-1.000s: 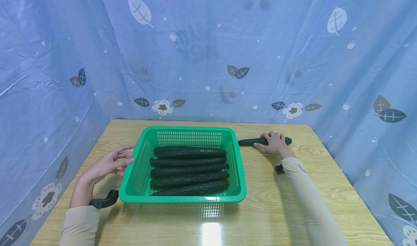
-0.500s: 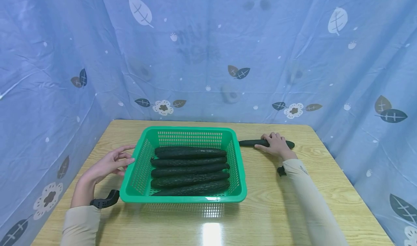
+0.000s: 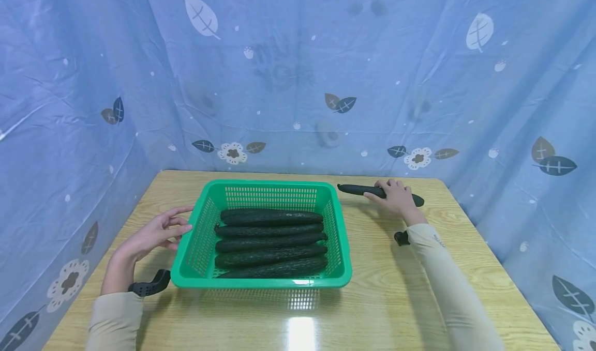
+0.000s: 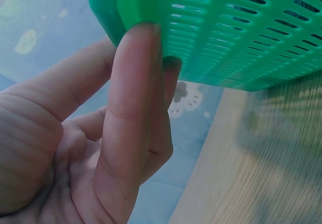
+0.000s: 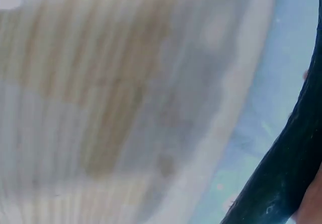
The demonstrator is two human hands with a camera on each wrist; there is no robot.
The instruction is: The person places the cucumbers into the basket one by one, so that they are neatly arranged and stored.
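A dark green cucumber point(image 3: 357, 189) is in my right hand point(image 3: 396, 198), which grips it near the middle at the table's far right. It slants a little, its left end close to the basket's right corner. In the right wrist view the cucumber point(image 5: 287, 168) runs down the right side, with only a bit of the hand showing. A green plastic basket point(image 3: 261, 284) stands at the middle left, with several cucumbers point(image 3: 272, 242) lying side by side in it. My left hand point(image 3: 155, 234) pinches the basket's left rim; in the left wrist view its fingers point(image 4: 131, 78) meet the rim from below.
The wooden table point(image 3: 382, 309) has its far edge close to a blue patterned curtain point(image 3: 288, 82), which also hangs along both sides. Each wrist carries a black camera mount point(image 3: 151, 285).
My right hand has lifted the cucumber off the table and tilted it, left end higher. The left hand and the basket have stayed put.
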